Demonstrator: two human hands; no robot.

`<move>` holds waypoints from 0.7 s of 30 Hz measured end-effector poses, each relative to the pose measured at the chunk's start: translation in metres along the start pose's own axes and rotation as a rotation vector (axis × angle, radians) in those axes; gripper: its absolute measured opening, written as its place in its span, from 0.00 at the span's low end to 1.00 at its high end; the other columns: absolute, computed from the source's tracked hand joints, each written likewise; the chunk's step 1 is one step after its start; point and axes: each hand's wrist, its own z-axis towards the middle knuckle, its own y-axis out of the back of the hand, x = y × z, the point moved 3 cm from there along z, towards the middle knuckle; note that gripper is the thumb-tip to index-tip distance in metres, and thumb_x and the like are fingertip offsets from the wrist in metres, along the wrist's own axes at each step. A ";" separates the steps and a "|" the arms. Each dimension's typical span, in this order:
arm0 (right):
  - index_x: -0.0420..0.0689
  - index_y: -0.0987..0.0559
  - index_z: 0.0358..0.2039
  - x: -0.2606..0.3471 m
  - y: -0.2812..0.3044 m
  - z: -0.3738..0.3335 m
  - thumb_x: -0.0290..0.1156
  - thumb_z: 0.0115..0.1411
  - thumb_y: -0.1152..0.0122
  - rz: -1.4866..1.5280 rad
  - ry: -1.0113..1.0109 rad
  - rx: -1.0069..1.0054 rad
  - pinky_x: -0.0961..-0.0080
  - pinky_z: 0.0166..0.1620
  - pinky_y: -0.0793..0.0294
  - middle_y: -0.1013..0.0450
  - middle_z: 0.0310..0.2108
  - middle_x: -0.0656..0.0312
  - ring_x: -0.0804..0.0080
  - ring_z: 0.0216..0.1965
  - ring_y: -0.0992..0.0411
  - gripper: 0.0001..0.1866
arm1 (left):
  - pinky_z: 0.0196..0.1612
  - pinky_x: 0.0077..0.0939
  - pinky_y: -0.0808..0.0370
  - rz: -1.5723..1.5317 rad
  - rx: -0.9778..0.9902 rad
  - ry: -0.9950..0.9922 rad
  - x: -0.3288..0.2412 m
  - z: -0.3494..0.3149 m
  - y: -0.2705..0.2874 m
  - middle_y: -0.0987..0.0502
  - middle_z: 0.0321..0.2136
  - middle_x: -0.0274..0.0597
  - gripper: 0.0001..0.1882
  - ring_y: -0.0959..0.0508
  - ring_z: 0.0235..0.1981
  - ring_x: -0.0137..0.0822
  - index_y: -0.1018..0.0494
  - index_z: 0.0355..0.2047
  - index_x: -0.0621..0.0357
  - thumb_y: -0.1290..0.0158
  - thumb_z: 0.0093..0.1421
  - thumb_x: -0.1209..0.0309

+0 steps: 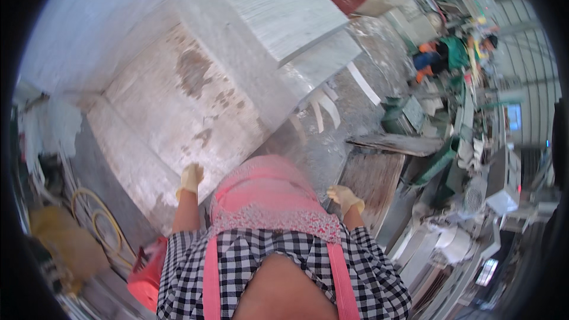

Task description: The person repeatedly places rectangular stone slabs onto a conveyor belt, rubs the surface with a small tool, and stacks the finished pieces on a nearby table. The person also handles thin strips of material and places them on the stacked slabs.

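My left hand (191, 178), in a cream-coloured glove, is held out beside the pink apron (267, 188). Its fingers are loosely bent with nothing visible in them. Beyond it lies the pale, stained floor of a large grey bay (219, 106). On the other side of the apron, my right hand (345, 197) wears a matching glove. Its fingers are slightly curled and hold nothing that I can see. It is nearest to a worn wooden board (372, 184). Both hands look apart from the things around them.
A stack of pale sheets (267, 6) stands ahead, with white strips (363, 83) on the wet floor beside it. To the left are a red container (147, 272) and a coiled yellow hose (98, 219). Another person (451, 54) is among machinery at far right.
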 end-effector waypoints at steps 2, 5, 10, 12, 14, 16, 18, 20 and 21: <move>0.28 0.35 0.63 -0.036 -0.015 -0.038 0.40 0.67 0.55 0.138 0.152 0.083 0.71 0.62 0.33 0.28 0.59 0.46 0.61 0.59 0.29 0.31 | 0.20 0.31 0.33 -1.592 0.312 0.807 0.029 -0.024 -0.026 0.27 0.20 0.38 0.14 0.28 0.18 0.35 0.28 0.34 0.53 0.47 0.64 0.56; 0.31 0.28 0.59 -0.061 -0.035 -0.088 0.43 0.67 0.52 0.024 0.193 -0.081 0.74 0.60 0.32 0.24 0.55 0.50 0.65 0.56 0.26 0.29 | 0.19 0.24 0.37 -1.243 0.372 0.848 0.040 -0.026 -0.013 0.31 0.20 0.34 0.18 0.32 0.18 0.27 0.29 0.37 0.54 0.49 0.66 0.51; 0.34 0.26 0.58 -0.059 -0.054 -0.115 0.46 0.66 0.50 0.098 0.194 -0.240 0.77 0.58 0.32 0.22 0.53 0.55 0.70 0.55 0.27 0.29 | 0.20 0.21 0.36 -1.239 0.314 0.576 -0.003 0.024 0.027 0.27 0.24 0.35 0.20 0.32 0.20 0.25 0.28 0.42 0.57 0.46 0.65 0.51; 0.36 0.25 0.57 -0.051 -0.061 -0.123 0.46 0.67 0.50 0.079 0.294 -0.211 0.77 0.58 0.34 0.22 0.53 0.57 0.71 0.56 0.28 0.28 | 0.27 0.23 0.31 -1.184 0.344 0.486 -0.026 0.044 0.034 0.24 0.29 0.35 0.23 0.28 0.25 0.26 0.28 0.49 0.55 0.46 0.65 0.50; 0.40 0.24 0.58 -0.043 -0.067 -0.138 0.48 0.66 0.50 0.021 0.325 -0.224 0.77 0.59 0.37 0.22 0.53 0.60 0.73 0.57 0.28 0.28 | 0.38 0.28 0.25 -1.147 0.424 0.387 -0.051 0.058 0.038 0.21 0.35 0.37 0.28 0.23 0.35 0.30 0.30 0.59 0.52 0.47 0.65 0.49; 0.40 0.25 0.59 -0.041 -0.073 -0.164 0.50 0.67 0.52 0.056 0.417 -0.251 0.77 0.59 0.37 0.22 0.54 0.61 0.73 0.57 0.28 0.29 | 0.46 0.31 0.25 -1.061 0.363 0.165 -0.077 0.061 0.043 0.21 0.42 0.41 0.32 0.22 0.41 0.32 0.33 0.64 0.53 0.48 0.65 0.49; 0.40 0.25 0.59 -0.055 -0.076 -0.188 0.51 0.68 0.52 0.122 0.476 -0.294 0.76 0.58 0.36 0.22 0.54 0.60 0.73 0.57 0.28 0.30 | 0.51 0.35 0.27 -0.967 0.259 -0.048 -0.103 0.053 0.054 0.25 0.48 0.48 0.29 0.25 0.49 0.44 0.33 0.60 0.56 0.47 0.62 0.55; 0.39 0.25 0.58 -0.096 -0.073 -0.206 0.51 0.68 0.51 0.217 0.565 -0.338 0.76 0.58 0.36 0.22 0.53 0.60 0.72 0.57 0.28 0.29 | 0.54 0.36 0.29 -0.914 0.247 -0.048 -0.130 0.043 0.064 0.27 0.52 0.51 0.27 0.27 0.54 0.49 0.32 0.57 0.59 0.48 0.62 0.57; 0.39 0.25 0.58 -0.129 -0.072 -0.204 0.49 0.69 0.51 0.324 0.458 -0.362 0.75 0.58 0.35 0.22 0.53 0.60 0.71 0.57 0.28 0.29 | 0.56 0.34 0.30 -0.852 0.269 -0.003 -0.141 0.038 0.070 0.25 0.52 0.50 0.30 0.26 0.53 0.45 0.32 0.58 0.61 0.50 0.63 0.54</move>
